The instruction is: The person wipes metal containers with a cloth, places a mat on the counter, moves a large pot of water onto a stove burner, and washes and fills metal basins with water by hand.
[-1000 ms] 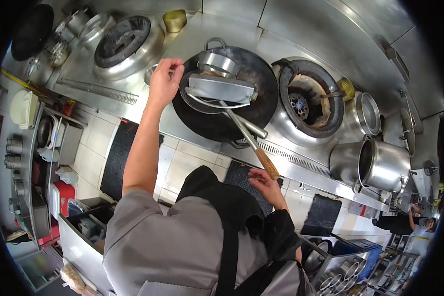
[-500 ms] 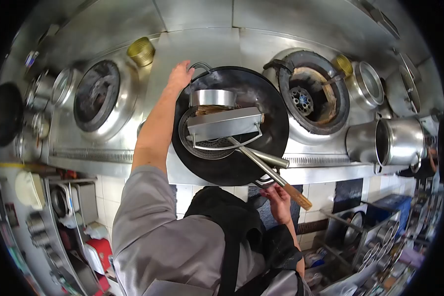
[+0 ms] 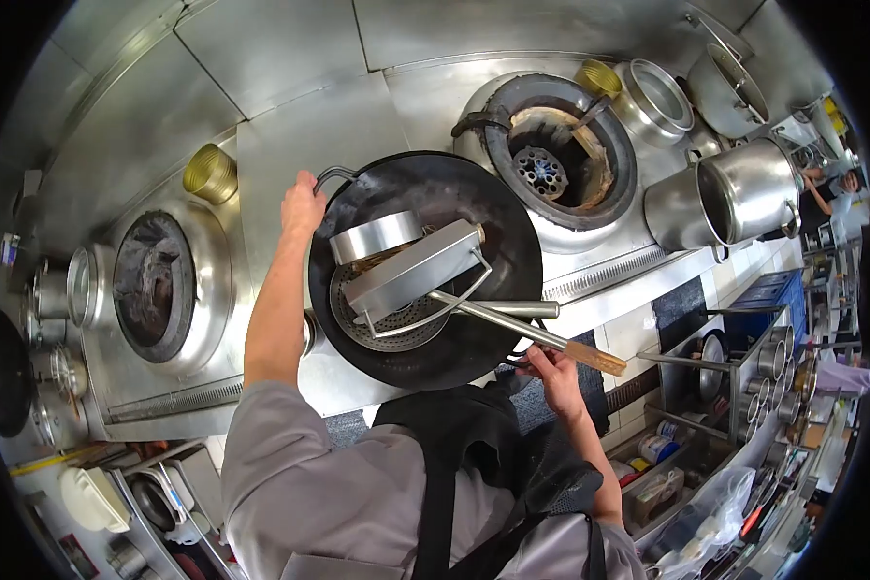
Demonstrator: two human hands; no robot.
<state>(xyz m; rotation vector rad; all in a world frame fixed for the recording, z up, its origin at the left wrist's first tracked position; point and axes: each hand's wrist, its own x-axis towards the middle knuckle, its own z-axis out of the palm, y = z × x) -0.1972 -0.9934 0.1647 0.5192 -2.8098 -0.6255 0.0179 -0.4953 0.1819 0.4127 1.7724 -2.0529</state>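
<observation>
Filling the middle of the head view, the wok is clasped by its handles: at ten o'clock by the left hand, at four by the right hand. Inside, a strainer is overlain by a box. At one, a burner is seen.

With my left hand upper left of centre and my right hand lower right, I grip the black wok by its handles, a perforated strainer lying inside.
</observation>
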